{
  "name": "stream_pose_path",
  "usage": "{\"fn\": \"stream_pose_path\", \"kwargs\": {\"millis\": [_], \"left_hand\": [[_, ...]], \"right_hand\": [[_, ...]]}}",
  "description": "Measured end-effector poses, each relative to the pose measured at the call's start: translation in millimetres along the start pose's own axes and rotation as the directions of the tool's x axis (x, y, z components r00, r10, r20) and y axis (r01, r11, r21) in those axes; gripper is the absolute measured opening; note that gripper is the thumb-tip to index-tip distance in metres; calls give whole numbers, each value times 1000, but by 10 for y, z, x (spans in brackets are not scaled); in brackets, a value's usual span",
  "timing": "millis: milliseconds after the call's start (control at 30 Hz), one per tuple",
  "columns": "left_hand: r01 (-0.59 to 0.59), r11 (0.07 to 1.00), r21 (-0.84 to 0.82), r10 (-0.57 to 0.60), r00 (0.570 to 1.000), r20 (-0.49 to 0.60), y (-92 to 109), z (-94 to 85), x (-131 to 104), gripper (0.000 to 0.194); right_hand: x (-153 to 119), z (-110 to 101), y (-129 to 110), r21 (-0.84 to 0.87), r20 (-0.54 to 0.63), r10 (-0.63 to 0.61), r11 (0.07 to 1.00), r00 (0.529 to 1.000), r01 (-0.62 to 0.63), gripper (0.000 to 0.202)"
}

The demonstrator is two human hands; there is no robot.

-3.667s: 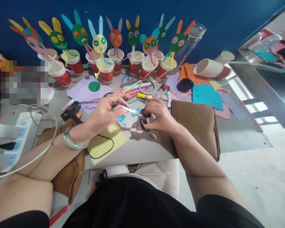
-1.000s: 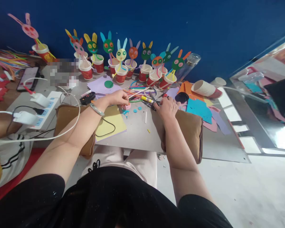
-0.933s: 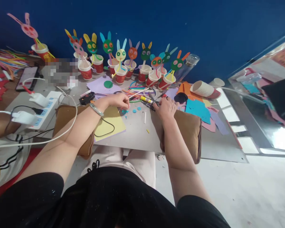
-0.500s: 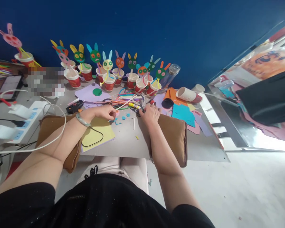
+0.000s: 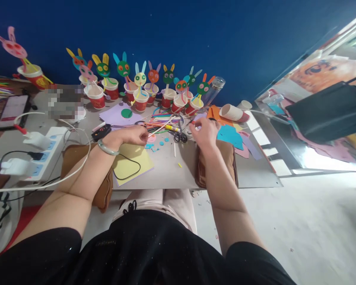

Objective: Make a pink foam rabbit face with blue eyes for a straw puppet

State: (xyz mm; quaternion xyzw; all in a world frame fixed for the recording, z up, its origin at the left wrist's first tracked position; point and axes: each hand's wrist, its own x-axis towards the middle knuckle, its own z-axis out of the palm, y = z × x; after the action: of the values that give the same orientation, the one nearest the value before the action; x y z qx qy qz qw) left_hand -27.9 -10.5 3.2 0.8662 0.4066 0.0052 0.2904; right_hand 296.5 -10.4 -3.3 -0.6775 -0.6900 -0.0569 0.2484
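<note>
Scissors (image 5: 180, 135) lie on the grey counter (image 5: 166, 174) between the person's hands, nearer the right one. Their handles face the person and the long axis runs roughly away from the body; the blades seem to point toward the row of paper cups (image 5: 141, 104), though they blend into the clutter. Two black, rounded finger loops sit side by side. Under the right forearm is a brown cushion (image 5: 229, 153). Just beside the scissors, the right hand (image 5: 207, 130) has its thumb and fingers bent; whether it pinches anything, I cannot tell. The left hand (image 5: 135, 135) is curled next to a pink disc (image 5: 152, 138), its grip likewise unclear. Beside the scissors lies a yellow glue stick (image 5: 172, 128), and nearer the person a white stick (image 5: 175, 149), then a tiny yellow scrap (image 5: 179, 165).
</note>
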Motion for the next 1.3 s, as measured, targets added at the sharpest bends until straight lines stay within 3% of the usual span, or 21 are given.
{"fn": "stream_pose_path", "kwargs": {"millis": [100, 133, 200, 233, 267, 300, 333, 400, 433, 500, 633, 733, 833, 900, 967, 1033, 1133, 1200, 1300], "left_hand": [[-24, 996, 81, 24, 1000, 2, -16, 12, -6, 15], [-37, 993, 109, 37, 999, 2, -17, 29, -2, 13], [-79, 987, 142, 78, 997, 11, -10, 71, 5, 13], [-97, 983, 154, 94, 995, 21, -1, 91, 6, 13], [-102, 981, 164, 98, 995, 35, 12, 109, 5, 14], [-87, 979, 185, 81, 996, 44, 28, 123, 1, 15], [-61, 976, 211, 48, 997, 64, 47, 134, -3, 14], [-26, 967, 255, 1, 995, 99, 85, 143, -13, 9], [-22, 963, 267, -8, 994, 111, 101, 143, -16, 6], [-30, 962, 272, 0, 994, 113, 120, 141, -16, 3], [-63, 980, 189, 45, 994, 102, 110, 152, 13, 13], [-111, 987, 119, 100, 991, 88, 101, 181, 45, 15], [-147, 987, 65, 140, 984, 106, 130, 206, 65, 12], [-140, 989, 41, 134, 984, 117, 159, 210, 65, 12], [-115, 993, 25, 112, 989, 100, 174, 199, 57, 12], [-93, 995, 30, 91, 994, 60, 165, 182, 46, 10], [-64, 996, 60, 64, 998, 14, 126, 162, 40, 13], [-80, 995, 53, 81, 997, -13, 115, 161, 41, 12], [-178, 984, -10, 177, 984, -21, 150, 174, 46, 5]], "right_hand": [[122, -328, 280, 268, -261, 31, 963, 965, 42, 14], [163, -424, 379, 339, -376, 63, 938, 925, 74, 11], [237, -559, 540, 410, -615, 164, 902, 771, 135, 7], [265, -589, 586, 430, -674, 204, 890, 710, 152, 6], [284, -591, 600, 453, -675, 230, 879, 701, 148, 7], [292, -565, 580, 474, -645, 244, 871, 724, 130, 7], [289, -512, 525, 491, -550, 223, 866, 805, 96, 7], [254, -349, 331, 454, -253, 83, 890, 964, 42, 4], [228, -249, 209, 404, -75, -19, 914, 997, 48, 5], [179, -44, -38, 251, 201, -171, 961, 964, 118, 13], [167, 290, -371, -88, 411, -218, 957, 885, 277, 25], [234, 438, -448, -173, 473, -235, 920, 849, 351, 29], [316, 484, -423, -161, 494, -219, 928, 841, 336, 26], [357, 458, -370, -74, 464, -201, 962, 863, 264, 20], [376, 408, -310, 133, 358, -169, 983, 918, 129, 15], [365, 367, -276, 458, 237, -73, 888, 969, -45, 12], [279, 384, -318, 818, 279, 56, 510, 959, -267, 23], [182, 447, -401, 876, 377, 54, 304, 925, -375, 31], [23, 555, -544, 830, 531, 27, 183, 847, -526, 35]]}}
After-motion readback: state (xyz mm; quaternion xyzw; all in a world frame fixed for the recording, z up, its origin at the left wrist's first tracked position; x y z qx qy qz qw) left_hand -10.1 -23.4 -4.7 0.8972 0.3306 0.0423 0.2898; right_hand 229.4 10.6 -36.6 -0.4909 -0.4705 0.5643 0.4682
